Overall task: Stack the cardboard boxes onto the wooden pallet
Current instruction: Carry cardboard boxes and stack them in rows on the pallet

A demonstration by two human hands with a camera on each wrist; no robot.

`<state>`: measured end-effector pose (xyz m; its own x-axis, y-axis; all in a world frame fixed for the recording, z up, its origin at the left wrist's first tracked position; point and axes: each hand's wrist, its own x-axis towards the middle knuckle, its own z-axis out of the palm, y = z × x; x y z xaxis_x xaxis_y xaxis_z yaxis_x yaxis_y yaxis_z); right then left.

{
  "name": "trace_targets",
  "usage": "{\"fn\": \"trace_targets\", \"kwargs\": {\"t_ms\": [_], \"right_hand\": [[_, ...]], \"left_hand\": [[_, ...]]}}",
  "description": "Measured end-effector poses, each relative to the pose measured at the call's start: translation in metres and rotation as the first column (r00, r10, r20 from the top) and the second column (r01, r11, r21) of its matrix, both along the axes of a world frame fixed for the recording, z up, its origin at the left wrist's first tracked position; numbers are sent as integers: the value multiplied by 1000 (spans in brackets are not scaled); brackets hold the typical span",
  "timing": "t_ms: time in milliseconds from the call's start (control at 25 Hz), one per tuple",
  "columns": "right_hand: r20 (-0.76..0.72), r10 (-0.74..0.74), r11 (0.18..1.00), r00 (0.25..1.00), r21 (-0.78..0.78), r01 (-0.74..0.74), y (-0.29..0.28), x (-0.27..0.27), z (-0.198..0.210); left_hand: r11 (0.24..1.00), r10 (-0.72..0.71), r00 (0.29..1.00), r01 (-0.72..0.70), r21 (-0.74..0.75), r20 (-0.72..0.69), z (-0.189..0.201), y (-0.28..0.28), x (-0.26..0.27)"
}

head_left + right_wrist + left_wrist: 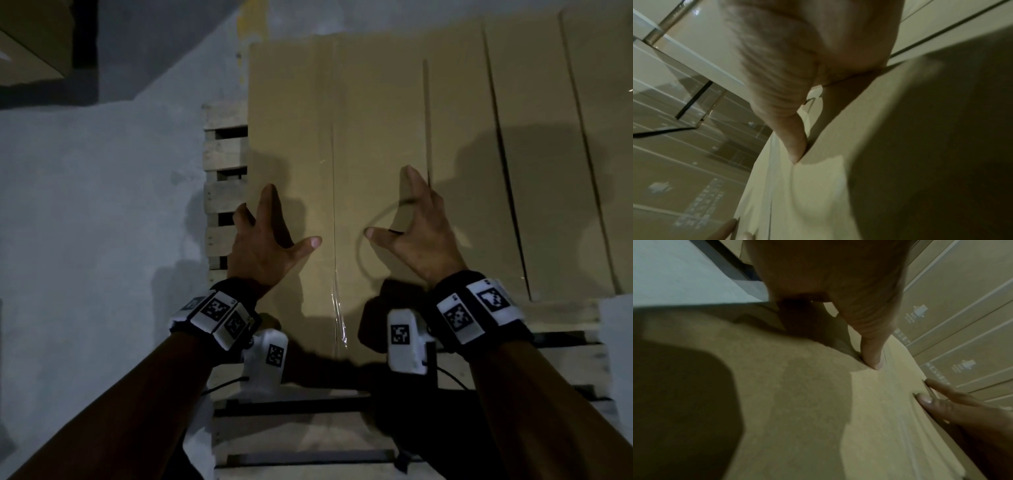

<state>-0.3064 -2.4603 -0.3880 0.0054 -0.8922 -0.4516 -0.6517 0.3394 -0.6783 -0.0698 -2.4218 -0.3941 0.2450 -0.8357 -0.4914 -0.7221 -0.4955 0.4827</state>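
2 hands (337,236) spread flat on cardboard box (335,113) atop wooden pallet (224,150).

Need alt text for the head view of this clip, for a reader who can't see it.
Both hands, left hand and right hand, are spread open on top of a taped cardboard box sitting on a wooden pallet. More boxes stand alongside on the right; grey floor lies to the left.

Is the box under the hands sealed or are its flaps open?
Sealed: the box top lies flat, with clear tape running along its centre seam between the left hand and right hand.
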Motion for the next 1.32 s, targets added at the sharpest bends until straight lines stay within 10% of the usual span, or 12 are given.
{"fn": "trace_targets", "kwargs": {"t_ms": [1320], "right_hand": [[-483,264,960,834,54,-273,-26,-30,-61]], "left_hand": [[999,46,998,-47,-12,-40,-79,-60,-28]]}}
